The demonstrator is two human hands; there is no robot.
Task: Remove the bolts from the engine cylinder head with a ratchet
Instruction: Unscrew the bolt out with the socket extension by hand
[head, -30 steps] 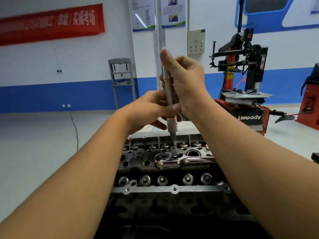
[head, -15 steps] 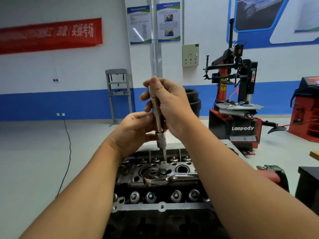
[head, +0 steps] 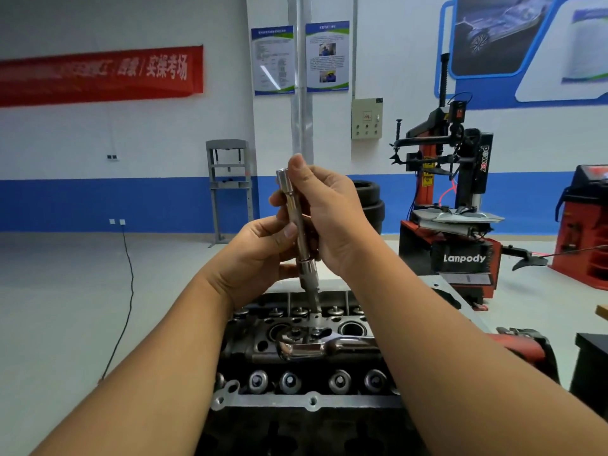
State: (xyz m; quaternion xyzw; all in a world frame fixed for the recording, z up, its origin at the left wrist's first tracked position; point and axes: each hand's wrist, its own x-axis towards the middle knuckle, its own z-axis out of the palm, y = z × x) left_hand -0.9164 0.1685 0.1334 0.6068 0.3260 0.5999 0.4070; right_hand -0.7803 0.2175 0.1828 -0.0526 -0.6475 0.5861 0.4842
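Observation:
A dark engine cylinder head (head: 296, 363) lies below me, with valve springs in rows. A chrome extension bar with socket (head: 297, 225) stands nearly upright, its lower tip in a bolt hole at the far side of the head. My left hand (head: 260, 255) grips the bar low down, thumb against the shaft. Around the upper shaft my right hand (head: 329, 212) curls its fingers, thumb near the top end. A chrome ratchet (head: 316, 347) lies flat across the head, held by neither hand.
A red and black tyre changer (head: 457, 209) stands at the right rear, a red machine (head: 589, 225) beyond it. Stacked tyres (head: 371, 202) and a grey press frame (head: 230, 189) are by the blue-banded wall. A black cable (head: 126, 291) trails over the floor at left.
The camera has tilted upward, so hands and engine sit lower in view. My right hand has slid down the bar, leaving its top end bare. The ratchet stays put.

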